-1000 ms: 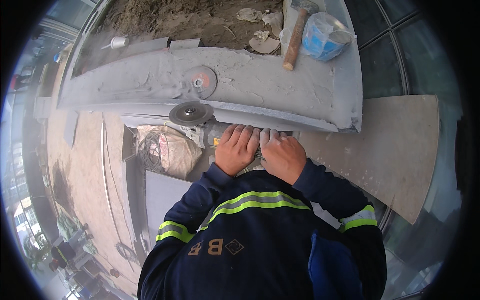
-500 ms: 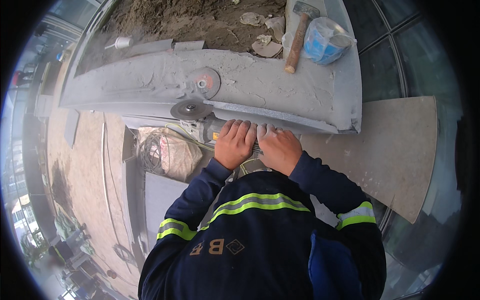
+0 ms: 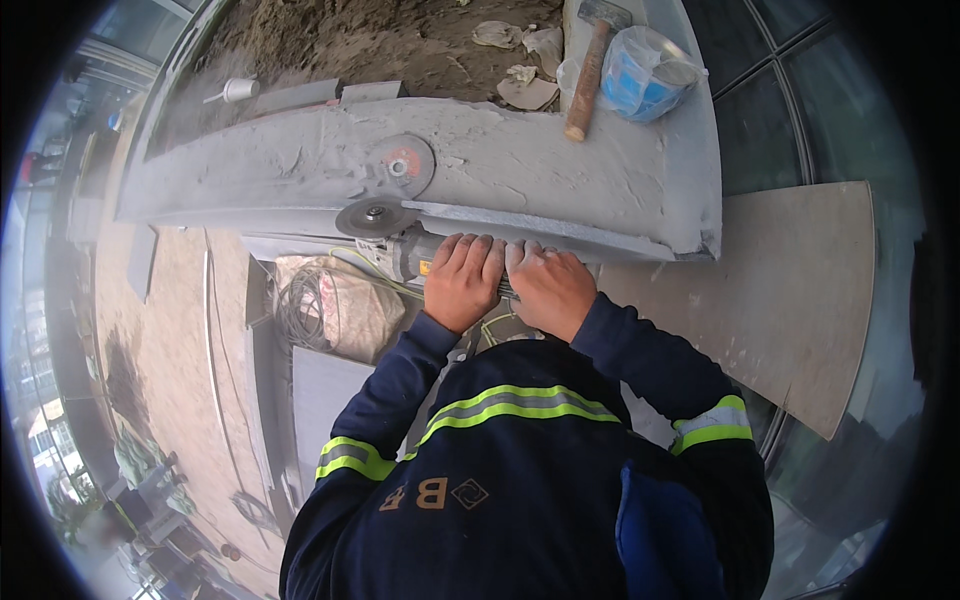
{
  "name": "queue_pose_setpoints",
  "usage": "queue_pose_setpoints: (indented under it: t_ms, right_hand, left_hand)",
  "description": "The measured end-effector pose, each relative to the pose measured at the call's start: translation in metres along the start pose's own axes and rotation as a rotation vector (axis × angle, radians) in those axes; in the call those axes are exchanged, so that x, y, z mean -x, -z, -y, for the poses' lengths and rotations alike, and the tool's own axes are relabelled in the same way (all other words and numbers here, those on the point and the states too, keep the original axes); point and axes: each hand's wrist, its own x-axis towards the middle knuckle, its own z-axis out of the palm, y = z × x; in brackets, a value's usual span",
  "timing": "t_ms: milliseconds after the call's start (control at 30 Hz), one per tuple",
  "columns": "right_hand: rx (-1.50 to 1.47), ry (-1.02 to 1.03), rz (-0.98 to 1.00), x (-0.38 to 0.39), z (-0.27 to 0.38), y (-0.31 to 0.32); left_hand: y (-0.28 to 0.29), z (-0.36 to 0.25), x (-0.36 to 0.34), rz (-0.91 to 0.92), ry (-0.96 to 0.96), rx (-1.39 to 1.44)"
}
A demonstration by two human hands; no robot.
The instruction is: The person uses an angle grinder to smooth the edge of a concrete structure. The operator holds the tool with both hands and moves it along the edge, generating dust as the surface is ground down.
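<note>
My left hand (image 3: 462,282) is closed on the body of an angle grinder (image 3: 410,256). Beside it my right hand (image 3: 550,288) grips the rear of the same tool, whose far end is hidden under my fingers. The grinder's dark cutting disc (image 3: 362,220) sits at the left, right at the front edge of a grey concrete planter wall (image 3: 540,168), where a pale rough strip runs along the edge. A spare disc (image 3: 403,166) lies flat on that wall's top. A yellow-green cable (image 3: 357,258) trails below the tool.
Soil (image 3: 350,45) fills the planter, with a white cup (image 3: 240,91) at left. A wooden-handled hammer (image 3: 590,80) and bagged blue container (image 3: 640,80) lie at upper right. A sack (image 3: 360,310), wire coil (image 3: 300,305), grey slab (image 3: 325,400) and large board (image 3: 780,300) lie lower down.
Both hands and the grinder have shifted slightly upward in the picture, toward the planter edge, and more of the yellow-green cable shows beneath them. The grip looks the same.
</note>
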Motion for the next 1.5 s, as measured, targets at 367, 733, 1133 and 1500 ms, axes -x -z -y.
queue_pose_setpoints:
  t_ms: [367,733,1133,1500]
  right_hand:
    - [-0.001,-0.051,0.070,0.041,0.000,0.031]
    - [-0.008,0.008,0.057,0.012,-0.003,0.015]
    - [0.004,-0.009,0.089,0.011,-0.006,0.010]
    - [-0.024,-0.069,0.160,0.031,-0.003,0.041]
  left_hand:
    - [0.005,-0.045,0.000,0.008,-0.027,-0.004]
    - [0.002,-0.014,0.000,0.006,-0.007,0.011]
    - [-0.008,-0.010,0.002,-0.025,-0.013,0.008]
    - [0.006,-0.037,-0.006,0.016,-0.018,0.016]
